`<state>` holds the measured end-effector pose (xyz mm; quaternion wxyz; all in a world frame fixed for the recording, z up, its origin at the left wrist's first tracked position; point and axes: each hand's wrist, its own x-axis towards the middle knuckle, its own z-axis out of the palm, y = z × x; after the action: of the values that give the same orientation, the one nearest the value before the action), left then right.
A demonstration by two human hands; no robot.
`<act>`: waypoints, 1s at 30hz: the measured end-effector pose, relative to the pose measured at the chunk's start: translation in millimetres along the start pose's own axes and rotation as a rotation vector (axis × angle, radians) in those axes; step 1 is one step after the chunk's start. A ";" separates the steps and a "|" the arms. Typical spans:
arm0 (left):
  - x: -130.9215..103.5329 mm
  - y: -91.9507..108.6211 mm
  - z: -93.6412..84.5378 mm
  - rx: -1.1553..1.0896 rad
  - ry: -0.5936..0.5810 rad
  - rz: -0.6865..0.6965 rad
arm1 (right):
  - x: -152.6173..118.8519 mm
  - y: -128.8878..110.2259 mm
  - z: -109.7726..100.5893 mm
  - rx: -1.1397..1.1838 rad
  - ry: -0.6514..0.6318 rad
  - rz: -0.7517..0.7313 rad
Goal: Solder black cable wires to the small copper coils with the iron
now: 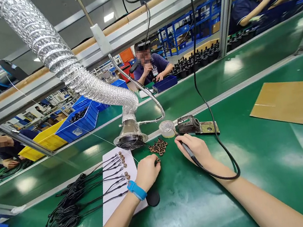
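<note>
My left hand, a blue band at its wrist, pinches a small brass-coloured connector piece between thumb and fingers. A thin pale wire runs down from the upper left to this hand. In my right hand is a soldering iron, held like a pen; its front end points at a small round tin. Between and beyond the hands lies a pile of similar connector pieces. Behind the right hand stands a soldering iron stand.
Black cables lie on the left, their ends on white paper beside several metal rings. A foil duct with a fan hood hangs overhead. Cardboard lies right. Co-workers sit across the green bench.
</note>
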<state>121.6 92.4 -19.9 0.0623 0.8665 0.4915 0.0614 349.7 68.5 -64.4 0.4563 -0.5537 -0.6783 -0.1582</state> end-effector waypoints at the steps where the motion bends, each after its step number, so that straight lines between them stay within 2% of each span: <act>1: 0.2 -0.5 -0.8 -0.044 -0.034 0.034 | -0.3 0.3 0.2 -0.001 -0.002 0.000; 4: 1.8 -2.2 -4.0 -0.175 -0.125 0.109 | -0.7 0.7 0.2 -0.001 -0.006 -0.004; 6: 2.0 -2.3 -5.1 -0.221 -0.142 0.100 | -0.4 0.8 -0.4 -0.002 -0.003 -0.004; 10: 0.1 0.9 0.4 -0.224 -0.071 -0.024 | 0.3 0.9 -0.9 -0.008 0.003 -0.001; 13: -0.2 4.0 8.8 -0.208 0.003 -0.067 | 0.8 1.3 -0.7 -0.014 0.011 0.000; 16: 0.2 5.8 13.1 -0.230 0.002 -0.038 | 1.2 1.6 -1.2 -0.018 0.024 0.001; 19: -4.1 7.3 6.6 -0.254 0.003 0.029 | 1.1 1.5 -2.8 -0.008 0.023 0.003; 22: -17.5 7.4 -11.1 -0.265 -0.020 0.078 | 0.3 1.5 -4.1 0.017 0.012 0.014; 26: -48.7 0.0 -33.6 -0.270 -0.092 0.094 | -0.4 2.3 -3.8 0.040 0.011 0.035; 28: -66.8 -7.3 -34.5 -0.274 -0.122 0.069 | -0.6 2.4 -3.3 0.052 0.017 0.036; 30: -82.7 -15.3 -27.2 -0.292 -0.130 0.022 | -1.2 2.0 -2.7 0.058 0.023 0.035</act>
<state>62.0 30.4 0.6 0.2185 0.8556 0.4628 0.0768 352.6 66.5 -64.5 0.4828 -0.5501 -0.6676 -0.1367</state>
